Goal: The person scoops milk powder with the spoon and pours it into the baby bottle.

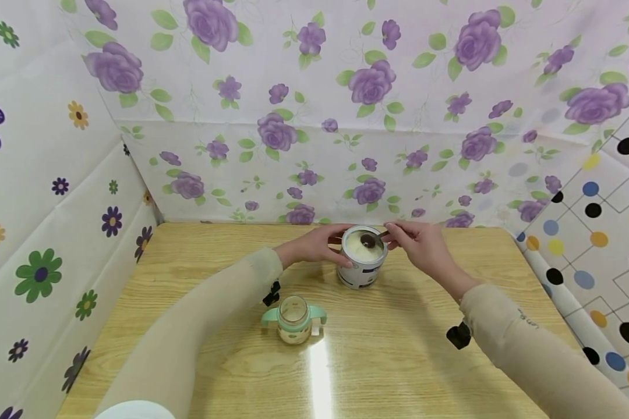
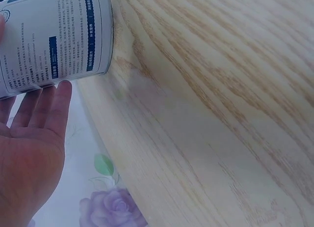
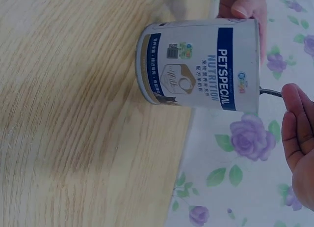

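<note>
A white can of pale powder (image 1: pixel 357 277) stands without a lid at the back of the table, its label (image 3: pixel 223 72) reading "PETSPECIAL NUTRITION". My left hand (image 1: pixel 317 244) grips the can from its left side, thumb near the front of the rim and fingers behind. In the left wrist view several fingers (image 2: pixel 46 109) lie against the can's wall. A dark spoon (image 1: pixel 368 240) has its round bowl at the powder inside the can. My right hand (image 1: pixel 419 243) pinches the spoon's thin handle (image 3: pixel 270 92) just beyond the rim.
A clear bottle (image 1: pixel 294 336) with mint-green side handles and an open top stands in front of the can, to its left. Wood-grain table (image 1: pixel 430 361) lies under everything. Flowered sheeting (image 1: pixel 314 174) rises right behind the table's back edge, and patterned sheets hang on both sides.
</note>
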